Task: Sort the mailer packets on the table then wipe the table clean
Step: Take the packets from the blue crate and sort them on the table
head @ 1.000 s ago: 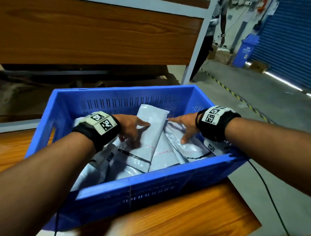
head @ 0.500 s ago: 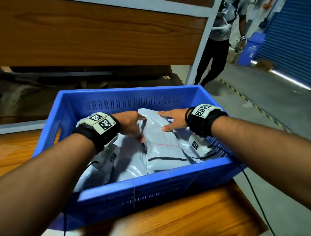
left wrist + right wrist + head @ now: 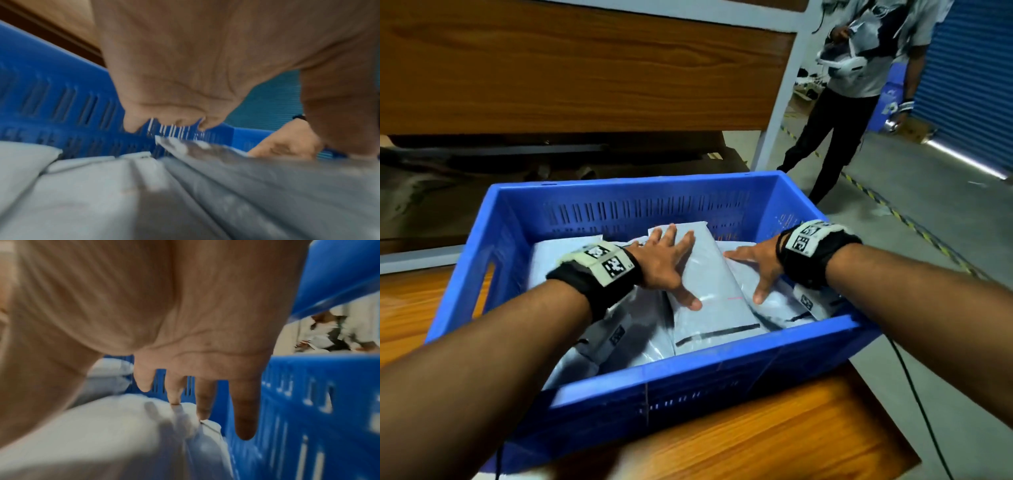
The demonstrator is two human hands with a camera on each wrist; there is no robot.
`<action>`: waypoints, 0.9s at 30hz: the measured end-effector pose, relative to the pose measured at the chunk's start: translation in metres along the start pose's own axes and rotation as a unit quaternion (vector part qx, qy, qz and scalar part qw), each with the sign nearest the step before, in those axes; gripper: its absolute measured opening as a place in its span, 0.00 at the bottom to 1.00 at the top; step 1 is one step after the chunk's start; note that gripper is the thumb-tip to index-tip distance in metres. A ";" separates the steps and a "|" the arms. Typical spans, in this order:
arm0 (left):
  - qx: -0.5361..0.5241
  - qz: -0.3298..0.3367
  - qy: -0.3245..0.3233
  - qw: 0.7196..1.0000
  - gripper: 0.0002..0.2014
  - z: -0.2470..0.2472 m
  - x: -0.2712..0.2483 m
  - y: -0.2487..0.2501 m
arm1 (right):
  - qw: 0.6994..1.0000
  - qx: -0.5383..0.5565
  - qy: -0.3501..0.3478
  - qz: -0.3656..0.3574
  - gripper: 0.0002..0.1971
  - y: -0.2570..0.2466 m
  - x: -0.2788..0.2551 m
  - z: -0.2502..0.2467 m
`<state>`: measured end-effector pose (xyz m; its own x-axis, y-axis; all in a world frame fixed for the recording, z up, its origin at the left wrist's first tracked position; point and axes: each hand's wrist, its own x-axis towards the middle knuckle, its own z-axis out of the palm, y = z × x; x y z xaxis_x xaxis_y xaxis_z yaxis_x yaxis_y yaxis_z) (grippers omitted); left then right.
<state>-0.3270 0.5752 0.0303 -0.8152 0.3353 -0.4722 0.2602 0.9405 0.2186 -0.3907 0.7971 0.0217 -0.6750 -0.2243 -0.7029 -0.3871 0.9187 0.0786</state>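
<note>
A blue slotted crate [image 3: 633,185] stands on the wooden table [image 3: 774,438] and holds several grey mailer packets. One long packet [image 3: 714,298] lies on top in the middle. My left hand [image 3: 669,260] rests flat on its left half, fingers spread and straight. My right hand [image 3: 755,265] lies flat on the packets [image 3: 787,301] just to the right, fingers pointing left and thumb down. In the left wrist view the palm [image 3: 185,65] hovers over the packets [image 3: 102,194]. In the right wrist view the straight fingers [image 3: 244,410] touch a pale packet [image 3: 123,434] beside the crate wall [image 3: 308,402].
A wooden panel [image 3: 571,75] with a white frame post [image 3: 780,102] rises behind the crate. A person [image 3: 852,85] stands at the back right on the grey floor holding a white device. A black cable [image 3: 924,421] hangs off the table's right edge.
The top packet has swung from leaning left to lying straight in the middle. My left hand has opened flat onto it, and my right hand has shifted right onto the neighbouring packets.
</note>
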 end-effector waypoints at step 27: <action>0.007 -0.096 0.028 0.995 0.78 -0.022 0.000 -0.032 | 0.977 0.036 0.200 -0.057 0.35 -0.016 -0.024 -0.032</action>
<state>-0.3466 0.5436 0.0420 -0.8781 0.1454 -0.4559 0.1032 0.9878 0.1162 -0.3885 0.7772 0.0603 -0.8271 -0.4231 -0.3699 -0.4388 0.8974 -0.0453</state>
